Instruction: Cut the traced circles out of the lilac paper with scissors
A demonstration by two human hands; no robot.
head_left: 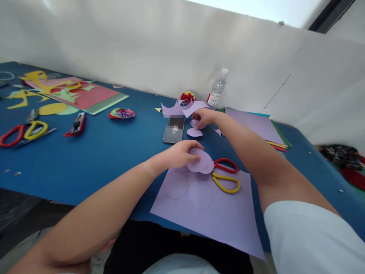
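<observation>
My left hand holds a stack of purple paper circles just above a large purple sheet with pencilled circles on it. Red and yellow scissors lie on that sheet, right of the circles. My right hand reaches farther back and pinches a small purple paper cutout, with another purple cutout lying just in front of it. A phone lies flat to the left of my right hand.
Blue table. Plastic water bottle by the white wall. Purple scraps and a paper flower behind the phone. Stacked coloured sheets at right. Scissors, a utility knife, folded paper flower and cut paper at left.
</observation>
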